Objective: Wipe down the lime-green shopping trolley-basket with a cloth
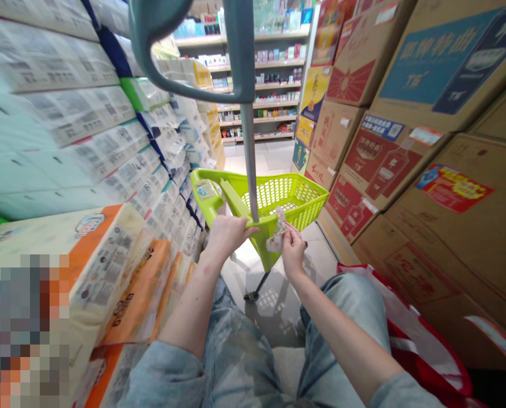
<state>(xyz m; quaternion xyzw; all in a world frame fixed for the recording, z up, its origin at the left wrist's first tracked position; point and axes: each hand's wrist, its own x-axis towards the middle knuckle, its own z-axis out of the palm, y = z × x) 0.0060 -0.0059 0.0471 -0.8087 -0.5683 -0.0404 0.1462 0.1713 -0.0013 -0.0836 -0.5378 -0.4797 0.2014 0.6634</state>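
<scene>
A lime-green shopping cart basket [307, 195] with perforated sides stands right before my knees. My left hand [229, 235] is closed around its near rim, just left of the grey metal pole [250, 153]. In my right hand [293, 249] a crumpled whitish cloth or tissue [277, 241] is pinched, pressed against the basket's near corner to the right of the pole. Above, the pole ends in a grey looped handle [193, 93]. Below the basket, a caster wheel [251, 296] rests on the floor. The fingertips of my left hand are partly hidden behind the rim.
Stacked packs of paper goods [120, 136] line the left side, with orange packs [140, 289] close by. Cardboard cartons [439, 192] rise on the right. A red and white bag [422, 334] lies by my right leg. Product shelves [273, 88] stand ahead past the tiled aisle.
</scene>
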